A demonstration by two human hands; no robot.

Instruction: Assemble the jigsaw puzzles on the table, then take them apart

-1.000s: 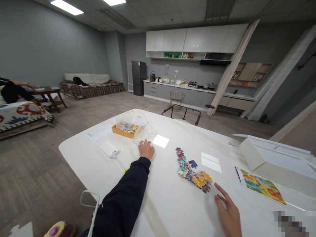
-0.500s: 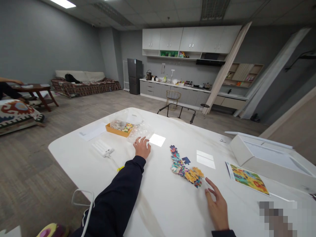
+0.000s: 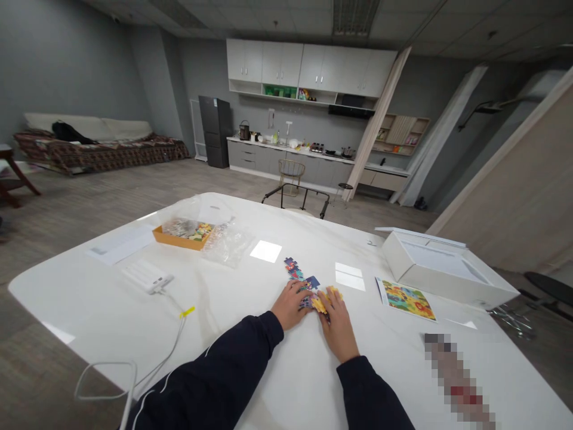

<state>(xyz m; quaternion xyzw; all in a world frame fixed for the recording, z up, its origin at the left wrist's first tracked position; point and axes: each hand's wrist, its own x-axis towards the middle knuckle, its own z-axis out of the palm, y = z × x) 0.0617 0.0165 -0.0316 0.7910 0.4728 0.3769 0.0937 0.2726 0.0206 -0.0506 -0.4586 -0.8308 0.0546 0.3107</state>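
A loose heap of jigsaw puzzle pieces, multicoloured and partly piled up, lies on the white table. My left hand rests on the heap's left side, its fingers spread and slightly bent over purple and mixed pieces. From the right, my right hand lies over yellow puzzle pieces with its fingers stretched out. Both hands touch the heap and cover part of it. A dark blue puzzle piece shows just beyond my left fingertips.
An orange box of puzzle pieces and crumpled clear plastic sit at the back left. Nearer are a white power bank and its cable. To the right are a colourful picture sheet and a white box.
My left hand has moved from beside the plastic to the puzzle heap. My right hand has come left onto the yellow pieces. The view has turned to the right.
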